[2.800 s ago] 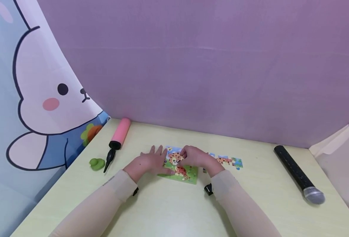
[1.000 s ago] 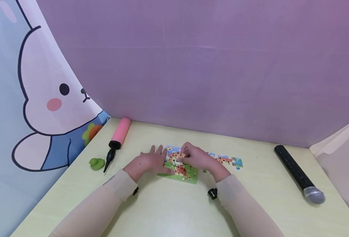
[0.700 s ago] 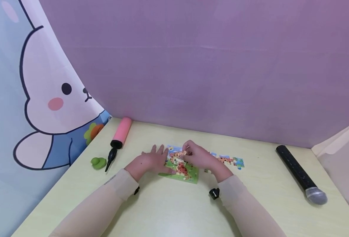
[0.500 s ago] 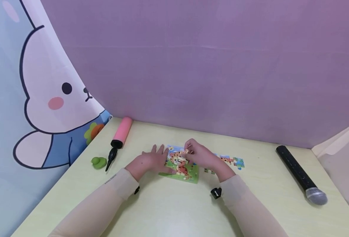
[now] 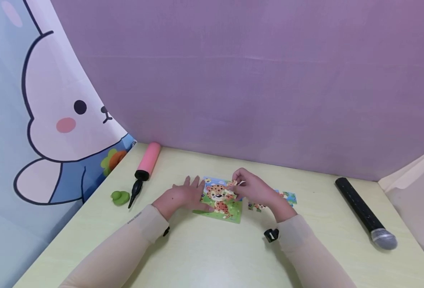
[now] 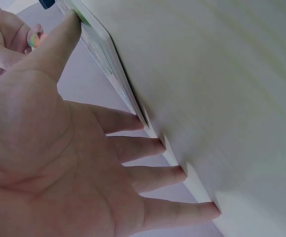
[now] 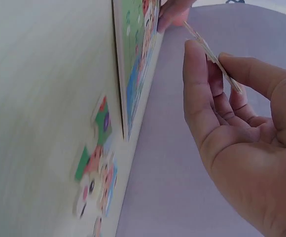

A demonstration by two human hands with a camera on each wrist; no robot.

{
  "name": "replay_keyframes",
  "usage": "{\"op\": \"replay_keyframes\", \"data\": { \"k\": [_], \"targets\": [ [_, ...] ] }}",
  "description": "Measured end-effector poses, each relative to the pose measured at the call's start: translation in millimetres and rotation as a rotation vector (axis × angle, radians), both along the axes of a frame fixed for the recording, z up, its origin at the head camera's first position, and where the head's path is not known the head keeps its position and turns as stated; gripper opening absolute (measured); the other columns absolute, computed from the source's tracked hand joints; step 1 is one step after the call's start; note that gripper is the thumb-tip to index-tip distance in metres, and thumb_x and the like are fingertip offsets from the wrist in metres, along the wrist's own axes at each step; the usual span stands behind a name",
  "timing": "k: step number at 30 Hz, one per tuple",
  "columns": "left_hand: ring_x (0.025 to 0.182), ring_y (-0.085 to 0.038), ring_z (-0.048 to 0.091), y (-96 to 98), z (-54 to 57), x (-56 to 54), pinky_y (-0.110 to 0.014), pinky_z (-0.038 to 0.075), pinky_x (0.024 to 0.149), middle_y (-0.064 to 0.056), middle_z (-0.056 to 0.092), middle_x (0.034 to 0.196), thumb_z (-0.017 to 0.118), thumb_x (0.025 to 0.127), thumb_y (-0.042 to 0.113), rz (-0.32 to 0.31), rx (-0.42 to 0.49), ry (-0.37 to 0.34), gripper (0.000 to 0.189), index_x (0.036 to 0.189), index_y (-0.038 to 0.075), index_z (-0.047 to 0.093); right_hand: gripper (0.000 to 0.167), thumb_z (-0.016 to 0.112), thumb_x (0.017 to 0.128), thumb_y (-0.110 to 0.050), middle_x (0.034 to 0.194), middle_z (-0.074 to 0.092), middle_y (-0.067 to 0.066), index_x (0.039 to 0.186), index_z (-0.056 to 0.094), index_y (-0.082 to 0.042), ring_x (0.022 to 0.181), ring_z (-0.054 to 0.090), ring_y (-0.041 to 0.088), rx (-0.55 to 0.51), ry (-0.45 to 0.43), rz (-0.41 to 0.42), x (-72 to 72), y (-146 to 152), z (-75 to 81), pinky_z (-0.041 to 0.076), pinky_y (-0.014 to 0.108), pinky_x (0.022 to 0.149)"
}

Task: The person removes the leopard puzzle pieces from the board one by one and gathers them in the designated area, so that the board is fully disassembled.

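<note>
A thin puzzle board (image 5: 233,214) with a spotted leopard on grass lies mid-table. Across its left edge my left hand (image 5: 184,197) is spread; in the left wrist view the thumb (image 6: 66,34) presses the board's edge and the other fingertips touch the table. My right hand (image 5: 258,191) pinches a flat jigsaw piece (image 7: 214,57) between thumb and fingers, raised above the board's right side. Seen almost edge-on in the right wrist view, the piece is clear of the board. Loose jigsaw pieces (image 7: 96,182) lie to the board's right, partly hidden by my right hand in the head view.
At the table's left are a pink hand pump (image 5: 149,158) with a black nozzle and a green toy duck (image 5: 120,197). A black microphone (image 5: 359,208) with a grey head lies at the right. Behind the table hangs a purple cloth (image 5: 251,88).
My right hand has moved right across the board, the jigsaw piece now raised in its fingers. More of the leopard's face shows. My left hand keeps its place on the board.
</note>
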State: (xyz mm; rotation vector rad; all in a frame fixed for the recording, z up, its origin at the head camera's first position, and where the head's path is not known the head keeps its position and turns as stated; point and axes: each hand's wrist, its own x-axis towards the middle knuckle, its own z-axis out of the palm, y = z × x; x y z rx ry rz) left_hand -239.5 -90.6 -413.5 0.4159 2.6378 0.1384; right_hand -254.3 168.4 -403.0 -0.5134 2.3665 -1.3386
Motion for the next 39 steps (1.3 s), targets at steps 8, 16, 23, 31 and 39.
{"op": "replay_keyframes", "data": {
  "k": [8,16,23,31,39],
  "targets": [
    [0.167,-0.05,0.005,0.9,-0.1,0.6,-0.085,0.021,0.123,-0.017,0.003,0.182,0.058,0.094,0.08,-0.002,0.011,0.001,0.116,0.173,0.009,0.011,0.028,0.065,0.107,-0.02,0.114,0.06,0.016,0.126,0.052,-0.004,0.09,0.075,0.031,-0.011,0.021,-0.037,1.3,29.7,0.5,0.068,0.049,0.083],
    [0.167,-0.049,0.005,2.3,2.2,1.1,-0.084,0.021,0.124,-0.017,0.004,0.182,0.058,0.094,0.079,0.0,0.007,0.007,0.115,0.173,0.01,0.012,0.029,0.066,0.107,-0.017,0.113,0.06,0.018,0.126,0.052,-0.002,0.09,0.075,0.028,-0.01,0.059,-0.043,1.2,58.3,3.7,0.068,0.048,0.082],
    [0.167,-0.049,0.005,2.8,1.7,0.4,-0.084,0.021,0.124,-0.017,0.004,0.182,0.059,0.094,0.079,0.005,0.013,0.004,0.114,0.173,0.01,0.012,0.024,0.065,0.106,-0.013,0.113,0.057,0.018,0.125,0.054,-0.003,0.09,0.073,0.022,0.006,0.08,-0.051,3.0,79.1,8.6,0.068,0.049,0.081],
    [0.167,-0.049,0.004,1.9,-0.2,1.3,-0.084,0.019,0.124,-0.017,0.003,0.182,0.06,0.093,0.079,0.011,0.035,-0.003,0.116,0.173,0.01,0.012,0.025,0.068,0.105,-0.016,0.112,0.063,0.018,0.125,0.057,-0.005,0.089,0.072,0.024,0.089,0.059,-0.014,8.2,106.4,11.2,0.068,0.047,0.078],
    [0.168,-0.049,0.004,0.7,-0.6,1.4,-0.084,0.019,0.124,-0.016,0.003,0.182,0.06,0.093,0.08,0.019,0.026,0.006,0.116,0.173,0.011,0.012,0.024,0.067,0.105,-0.012,0.112,0.061,0.018,0.124,0.057,-0.002,0.089,0.071,0.022,0.13,-0.023,0.027,11.6,123.8,0.9,0.067,0.043,0.074]
  ]
}}
